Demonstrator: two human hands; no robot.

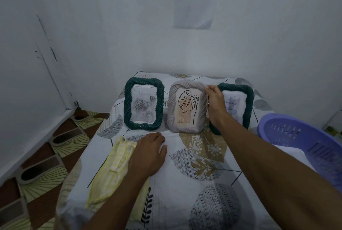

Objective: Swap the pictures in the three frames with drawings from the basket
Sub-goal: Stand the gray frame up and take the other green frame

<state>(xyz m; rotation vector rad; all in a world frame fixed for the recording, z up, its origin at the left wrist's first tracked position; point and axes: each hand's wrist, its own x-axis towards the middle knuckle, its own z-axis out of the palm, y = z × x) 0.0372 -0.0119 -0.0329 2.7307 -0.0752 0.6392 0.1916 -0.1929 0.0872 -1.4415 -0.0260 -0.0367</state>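
Observation:
Three frames stand in a row at the back of the cloth-covered table (185, 183). The left dark green frame (144, 103) holds a grey rose picture. In the middle, a beige frame (187, 106) shows a leaf line drawing. My right hand (215, 102) grips the beige frame's upper right edge. Behind my right wrist stands another dark green frame (240, 104), its picture partly hidden. My left hand (149, 155) lies flat on the table, its outer side over a yellow striped cloth (111, 172). A purple basket (303, 142) sits at the right with white paper (292, 154) in it.
White walls close in behind and to the left of the table. A printed sheet (194, 0) hangs on the back wall. Patterned floor tiles (55, 155) show at the left, below the table edge.

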